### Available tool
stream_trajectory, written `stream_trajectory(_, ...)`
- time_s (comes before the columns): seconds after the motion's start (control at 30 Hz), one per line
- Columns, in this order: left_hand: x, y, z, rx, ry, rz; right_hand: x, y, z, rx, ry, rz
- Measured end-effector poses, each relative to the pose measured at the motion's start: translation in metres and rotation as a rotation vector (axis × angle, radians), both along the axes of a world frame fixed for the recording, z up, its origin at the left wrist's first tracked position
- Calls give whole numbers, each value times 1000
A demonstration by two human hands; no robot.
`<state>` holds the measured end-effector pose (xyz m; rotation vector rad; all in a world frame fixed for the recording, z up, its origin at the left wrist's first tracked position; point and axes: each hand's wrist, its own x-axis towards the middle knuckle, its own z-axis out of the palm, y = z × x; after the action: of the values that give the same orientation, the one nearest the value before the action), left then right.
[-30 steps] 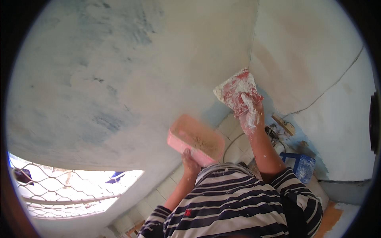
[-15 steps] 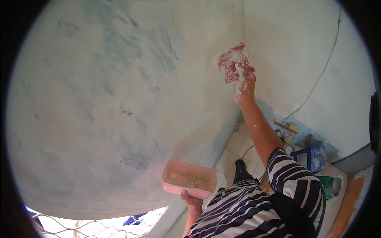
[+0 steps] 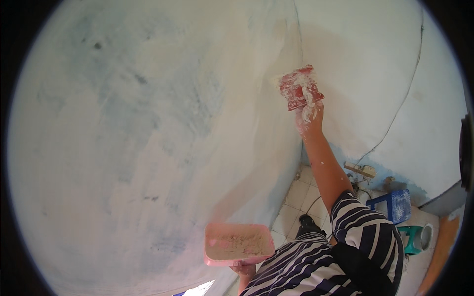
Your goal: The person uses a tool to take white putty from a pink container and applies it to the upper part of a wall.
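Observation:
In my right hand (image 3: 311, 114) is a red putty spreader (image 3: 299, 89), its flat blade smeared with white paste. My thumb presses on the spreader's face, and white paste coats my fingers. The blade is up at the wall close to the corner; whether its edge touches the wall I cannot tell. Low at the front, my left hand (image 3: 243, 269) grips a pink rectangular tub (image 3: 239, 262) by its near side. Beige putty (image 3: 239, 245) lies along the tub's bottom. The left fingers are partly hidden under the tub.
A patchy white and blue-grey wall (image 3: 123, 148) fills the left; a second wall (image 3: 365, 74) meets it at the corner, with a hanging cable (image 3: 407, 93) and a socket strip (image 3: 360, 169). On the tiled floor (image 3: 296, 195) stand a blue stool (image 3: 399, 206) and a green stool (image 3: 409, 240).
The view has tilted upward, so the window grille at lower left has mostly left the picture. The spreader and tub both sit slightly lower and further right in view, still held.

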<state>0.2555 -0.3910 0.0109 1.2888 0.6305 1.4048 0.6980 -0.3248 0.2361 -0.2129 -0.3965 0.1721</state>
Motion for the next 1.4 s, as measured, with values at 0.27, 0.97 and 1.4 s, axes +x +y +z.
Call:
stream_trajectory(0.27, 2, -42, -69, -116, -77, 227, 3, 26, -16, -8, -267, -278)
stream_trajectory(0.97, 26, -56, -90, -125, -241, 390, -95, 43, -50, -656, -1051, -822)
stream_trajectory(1.4, 27, -48, -74, -132, -263, 410, -111, 28, -40, -678, -1078, -1045)
